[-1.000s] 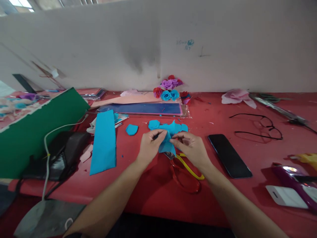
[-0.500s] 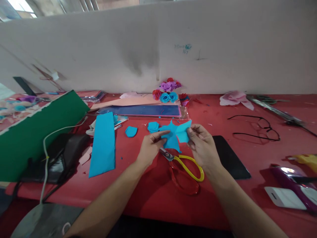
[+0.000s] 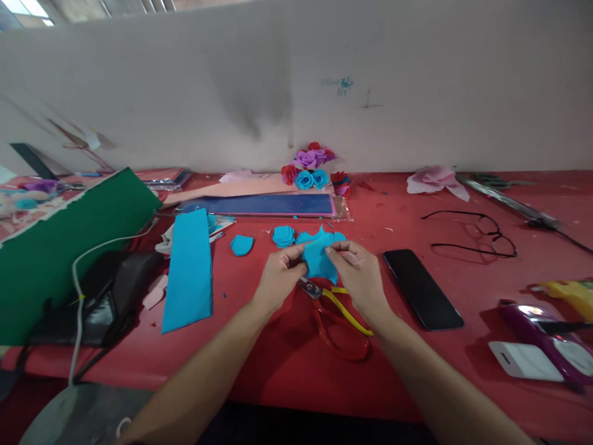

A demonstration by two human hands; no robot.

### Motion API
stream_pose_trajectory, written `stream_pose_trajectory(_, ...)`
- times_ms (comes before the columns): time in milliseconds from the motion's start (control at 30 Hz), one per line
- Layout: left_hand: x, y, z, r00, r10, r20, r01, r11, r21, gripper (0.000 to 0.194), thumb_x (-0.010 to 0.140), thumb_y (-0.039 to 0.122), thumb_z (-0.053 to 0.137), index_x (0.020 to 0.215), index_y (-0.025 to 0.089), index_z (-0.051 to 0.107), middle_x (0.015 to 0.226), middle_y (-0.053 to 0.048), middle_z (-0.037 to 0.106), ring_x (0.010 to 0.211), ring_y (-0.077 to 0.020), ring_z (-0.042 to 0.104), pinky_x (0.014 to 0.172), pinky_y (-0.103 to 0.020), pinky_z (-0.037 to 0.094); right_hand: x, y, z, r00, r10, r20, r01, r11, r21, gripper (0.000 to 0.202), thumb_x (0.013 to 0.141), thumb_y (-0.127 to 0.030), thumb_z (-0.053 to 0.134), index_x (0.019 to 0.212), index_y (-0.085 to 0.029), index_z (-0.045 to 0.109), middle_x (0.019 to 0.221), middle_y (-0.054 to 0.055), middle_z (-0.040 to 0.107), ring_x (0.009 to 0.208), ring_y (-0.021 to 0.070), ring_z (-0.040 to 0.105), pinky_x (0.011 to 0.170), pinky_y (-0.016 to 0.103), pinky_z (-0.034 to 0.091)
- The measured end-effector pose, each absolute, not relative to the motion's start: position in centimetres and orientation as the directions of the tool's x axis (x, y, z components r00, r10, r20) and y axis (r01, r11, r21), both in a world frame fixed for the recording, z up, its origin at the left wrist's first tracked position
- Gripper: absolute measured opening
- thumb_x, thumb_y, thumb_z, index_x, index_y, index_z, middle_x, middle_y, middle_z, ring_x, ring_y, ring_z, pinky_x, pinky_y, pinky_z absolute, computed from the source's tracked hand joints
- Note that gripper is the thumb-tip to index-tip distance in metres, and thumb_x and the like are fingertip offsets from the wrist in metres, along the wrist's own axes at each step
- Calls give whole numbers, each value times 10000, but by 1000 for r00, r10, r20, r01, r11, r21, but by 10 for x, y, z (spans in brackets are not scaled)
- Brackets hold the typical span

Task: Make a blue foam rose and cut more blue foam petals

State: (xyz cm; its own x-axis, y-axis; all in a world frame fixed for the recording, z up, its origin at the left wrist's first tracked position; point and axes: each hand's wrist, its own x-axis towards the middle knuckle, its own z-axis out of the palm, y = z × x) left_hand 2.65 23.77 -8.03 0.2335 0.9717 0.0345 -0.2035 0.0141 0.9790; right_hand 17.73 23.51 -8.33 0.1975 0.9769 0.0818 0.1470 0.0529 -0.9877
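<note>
Blue crepe paper [image 3: 320, 258] is stretched between my two hands above the table. My left hand [image 3: 278, 277] pinches its left edge between thumb and fingers. My right hand [image 3: 361, 272] grips the right side, thumb in front. Whether this is one piece or two laid together cannot be made out. Just below lie scissors [image 3: 341, 309] with one yellow and one red handle, partly covered by my right hand. Behind the hands sit a small stack of blue petals [image 3: 283, 236] and a single blue petal [image 3: 241, 245].
To the left stand a folded blue paper strip [image 3: 188, 272], a green board [image 3: 78, 253] and a black bag [image 3: 102, 296]. Paper roses [image 3: 311, 179] rest near the wall. A phone [image 3: 422, 289], eyeglasses [image 3: 495, 238] and a white adapter [image 3: 525, 361] lie to the right.
My right hand has moved left, bringing its blue paper over against the piece in my left hand. The phone is now fully uncovered, and the view has shifted slightly.
</note>
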Motion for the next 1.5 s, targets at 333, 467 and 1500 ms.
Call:
stream_pose_trajectory(333, 29, 236, -77, 242, 969, 46, -211, 6, 977, 416, 706, 122, 607, 1094, 220, 720, 1052, -30, 732, 940, -223, 663, 831, -343, 518, 174, 232, -82, 198, 976, 86, 135, 60, -989, 174, 781, -366, 666, 757, -198, 628, 584, -22, 558, 508, 114, 479, 451, 237, 358)
stream_pose_trajectory(467, 28, 236, -78, 264, 962, 63, -232, 0, 973, 438, 702, 89, 575, 1093, 219, 720, 1022, -23, 734, 908, -205, 659, 829, -332, 508, 174, 231, -83, 192, 977, 96, 154, 66, -986, 186, 787, -379, 655, 765, -198, 623, 595, -17, 555, 512, 116, 464, 451, 238, 348)
stream_pose_trajectory(1500, 31, 238, -85, 134, 983, -125, -428, 171, 887, 640, 642, 256, 809, 1213, 209, 523, 727, 22, 674, 610, -112, 613, 586, -227, 455, 174, 231, -82, 156, 980, 127, 84, 115, -990, 160, 762, -331, 679, 809, -201, 598, 738, -8, 606, 630, 122, 531, 566, 259, 411)
